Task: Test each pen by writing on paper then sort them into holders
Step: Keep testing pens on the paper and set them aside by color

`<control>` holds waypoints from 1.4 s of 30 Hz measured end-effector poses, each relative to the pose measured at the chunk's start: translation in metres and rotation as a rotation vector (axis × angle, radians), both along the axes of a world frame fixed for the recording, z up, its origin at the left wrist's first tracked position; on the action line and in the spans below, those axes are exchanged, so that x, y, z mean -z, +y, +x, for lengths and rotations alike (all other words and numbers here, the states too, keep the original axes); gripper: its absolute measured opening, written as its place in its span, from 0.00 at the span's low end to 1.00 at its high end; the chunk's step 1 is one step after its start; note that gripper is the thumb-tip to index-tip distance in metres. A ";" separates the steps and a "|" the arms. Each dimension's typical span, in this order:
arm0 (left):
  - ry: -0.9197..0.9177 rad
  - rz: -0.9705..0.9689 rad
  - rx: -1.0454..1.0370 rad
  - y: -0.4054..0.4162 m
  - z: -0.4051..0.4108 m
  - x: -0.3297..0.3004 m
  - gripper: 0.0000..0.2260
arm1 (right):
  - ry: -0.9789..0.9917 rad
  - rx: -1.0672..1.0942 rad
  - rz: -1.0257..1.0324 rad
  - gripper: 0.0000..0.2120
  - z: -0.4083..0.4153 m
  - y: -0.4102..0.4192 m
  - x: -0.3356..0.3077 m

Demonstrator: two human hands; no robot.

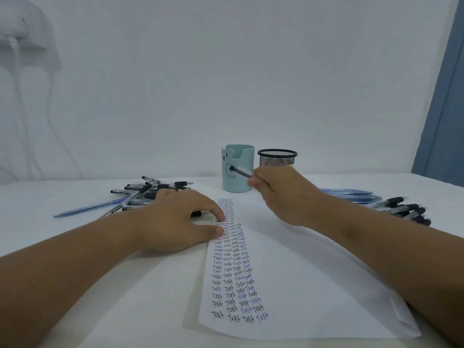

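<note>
My right hand (281, 194) holds a clear pen with a black cap (241, 172), raised above the far end of the paper, in front of the light blue bear-faced holder (237, 172). A black mesh holder (277, 158) stands right of the blue one. My left hand (180, 219) lies flat, with thumb and forefinger pressing on the left edge of the white paper (313, 285), which carries columns of the word "Test" in black and blue ink. A heap of pens (150, 194) lies behind my left hand. A second group of pens (396, 208) lies to the right.
A long blue pen (93, 208) lies apart at the left of the heap. The white table meets a white wall just behind the holders. A blue curtain (442, 109) hangs at the far right.
</note>
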State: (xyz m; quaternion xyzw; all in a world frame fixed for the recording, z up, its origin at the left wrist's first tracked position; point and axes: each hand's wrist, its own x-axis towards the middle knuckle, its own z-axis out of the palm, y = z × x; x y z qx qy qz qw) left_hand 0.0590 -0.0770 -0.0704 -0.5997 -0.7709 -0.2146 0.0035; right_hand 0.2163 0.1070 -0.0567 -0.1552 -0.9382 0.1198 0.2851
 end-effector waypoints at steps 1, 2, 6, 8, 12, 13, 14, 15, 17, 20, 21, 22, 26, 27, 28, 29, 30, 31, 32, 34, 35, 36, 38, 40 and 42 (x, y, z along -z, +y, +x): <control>0.001 0.024 0.000 0.001 0.001 0.000 0.12 | -0.031 -0.021 -0.008 0.08 0.001 0.000 0.000; 0.007 0.045 -0.004 0.002 0.002 0.000 0.11 | -0.063 -0.041 -0.035 0.04 0.003 0.000 -0.001; 0.031 0.113 -0.036 0.005 0.006 0.005 0.09 | -0.203 -0.059 0.015 0.06 0.014 0.014 -0.018; 0.052 0.156 -0.056 0.006 0.009 0.007 0.10 | -0.286 -0.009 0.048 0.07 0.027 0.028 -0.032; 0.018 0.184 -0.055 0.006 0.011 0.009 0.10 | -0.459 0.184 -0.016 0.20 0.067 0.065 -0.059; 0.011 0.180 -0.043 0.005 0.011 0.009 0.10 | -0.507 0.235 -0.018 0.21 0.078 0.072 -0.064; 0.012 0.176 -0.030 0.005 0.011 0.009 0.10 | -0.542 0.280 -0.016 0.20 0.089 0.078 -0.068; 0.010 0.172 -0.022 0.005 0.011 0.009 0.11 | -0.565 0.321 -0.020 0.18 0.098 0.083 -0.071; -0.005 0.169 -0.015 0.005 0.014 0.008 0.13 | -0.604 0.398 -0.030 0.16 0.112 0.089 -0.074; -0.026 0.186 -0.023 0.003 0.016 0.007 0.19 | -0.683 0.450 -0.036 0.18 0.116 0.094 -0.072; -0.026 0.187 -0.023 0.004 0.016 0.008 0.20 | -0.700 0.452 -0.037 0.19 0.118 0.096 -0.071; -0.032 0.187 -0.030 0.003 0.016 0.008 0.21 | -0.711 0.445 -0.028 0.19 0.115 0.095 -0.070; -0.043 0.201 -0.048 0.002 0.017 0.008 0.20 | -0.604 0.366 0.019 0.18 0.103 0.086 -0.068; -0.047 0.211 -0.047 0.002 0.016 0.007 0.19 | -0.553 0.331 0.037 0.18 0.096 0.080 -0.067; -0.048 0.217 -0.044 0.002 0.016 0.006 0.16 | -0.495 0.287 0.057 0.17 0.088 0.071 -0.065; -0.041 0.213 -0.039 0.002 0.014 0.004 0.14 | -0.434 0.242 0.075 0.15 0.077 0.063 -0.059; -0.029 0.204 -0.036 0.002 0.012 0.001 0.11 | -0.375 0.188 0.095 0.12 0.065 0.053 -0.053; -0.018 0.198 -0.042 0.002 0.008 -0.002 0.08 | -0.328 0.121 0.109 0.11 0.052 0.044 -0.045; -0.010 0.202 -0.055 0.002 0.005 -0.006 0.05 | -0.296 0.048 0.108 0.10 0.040 0.033 -0.037; -0.009 0.229 -0.092 -0.001 -0.006 -0.015 0.02 | -0.271 -0.086 0.092 0.09 0.021 0.008 -0.022; -0.018 0.232 -0.109 -0.005 -0.012 -0.020 0.04 | -0.267 -0.133 0.090 0.08 0.015 -0.003 -0.016; -0.031 0.216 -0.126 -0.010 -0.019 -0.025 0.06 | -0.266 -0.173 0.096 0.08 0.010 -0.013 -0.010; -0.038 0.121 -0.161 -0.022 -0.030 -0.035 0.09 | -0.273 -0.235 0.126 0.08 0.005 -0.026 -0.001; 0.011 -0.014 -0.176 -0.031 -0.039 -0.043 0.10 | -0.286 -0.245 0.140 0.08 0.003 -0.029 0.004; 0.030 -0.085 -0.200 -0.039 -0.047 -0.048 0.08 | -0.281 -0.239 0.143 0.08 -0.001 -0.027 0.008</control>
